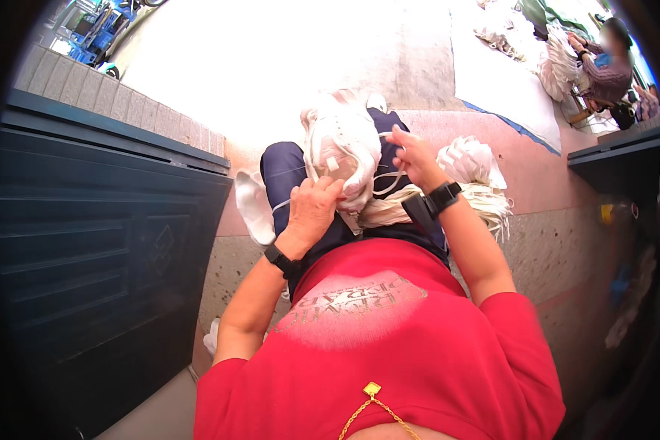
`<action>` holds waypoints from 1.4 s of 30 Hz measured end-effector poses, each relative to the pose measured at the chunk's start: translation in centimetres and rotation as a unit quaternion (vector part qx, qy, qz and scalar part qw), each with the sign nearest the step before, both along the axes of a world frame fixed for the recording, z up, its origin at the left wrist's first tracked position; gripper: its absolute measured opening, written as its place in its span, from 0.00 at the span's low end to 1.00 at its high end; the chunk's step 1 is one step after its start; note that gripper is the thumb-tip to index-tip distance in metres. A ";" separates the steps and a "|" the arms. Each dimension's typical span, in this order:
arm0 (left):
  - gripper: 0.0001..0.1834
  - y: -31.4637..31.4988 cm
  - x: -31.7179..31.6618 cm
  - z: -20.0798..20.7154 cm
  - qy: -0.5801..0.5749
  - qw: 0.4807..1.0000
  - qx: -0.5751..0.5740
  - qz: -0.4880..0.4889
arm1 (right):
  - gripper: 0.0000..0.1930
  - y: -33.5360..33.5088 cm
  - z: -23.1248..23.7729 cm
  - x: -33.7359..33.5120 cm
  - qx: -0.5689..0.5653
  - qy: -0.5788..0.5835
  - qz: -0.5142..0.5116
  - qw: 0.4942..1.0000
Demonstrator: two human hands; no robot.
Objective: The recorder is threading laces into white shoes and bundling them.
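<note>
- At the left side I saw a dark panelled door (110, 242), standing close beside the person's left arm, and it limited the space there.
- On the floor (557, 187), just outside the left knee, there lay a loose white shoe (253, 209).
- To the right of the knees I noticed a pile of white footwear (468, 160), and near it a bundle of cream laces (484, 207), which was partly hidden from me by the right forearm.
- Farther away, at upper right, a co-worker (607, 77) sat near a white sheet (502, 92) with a blue edge; at upper left were blue crates (95, 33).
- The main white shoe (337, 139) was between the person's knees, over the navy trousers (280, 165).
- The right hand (414, 156) was nearly closed, and its thumb and fingers pinched a white lace (385, 135) beside the shoe.
- The left hand (315, 209) had bent fingers at the near edge of the shoe; a pale strand (281, 204) showed at its outer side, but I could not tell what exactly these fingers gripped.
- Both forearms reached forward with bent elbows, the left palm facing mostly down, and the right hand was farther forward than the left.
</note>
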State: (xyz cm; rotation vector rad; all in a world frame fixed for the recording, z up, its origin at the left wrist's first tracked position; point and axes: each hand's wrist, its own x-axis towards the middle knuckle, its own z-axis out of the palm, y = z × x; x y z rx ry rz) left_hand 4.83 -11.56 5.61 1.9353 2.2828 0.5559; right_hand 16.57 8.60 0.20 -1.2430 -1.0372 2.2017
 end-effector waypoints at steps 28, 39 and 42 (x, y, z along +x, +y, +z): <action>0.06 -0.1 2.7 -4.0 0.111 0.987 -0.115 -0.024 | 0.20 -5.9 1.9 -2.1 0.559 -0.312 0.295 0.709; 0.08 0.0 0.9 -6.1 0.070 0.991 -0.080 -0.080 | 0.13 -4.1 0.3 -3.1 0.535 -0.233 0.283 0.761; 0.10 0.2 0.6 -5.5 0.054 0.989 -0.094 -0.097 | 0.13 -1.3 2.7 -3.6 0.495 -0.090 0.128 0.855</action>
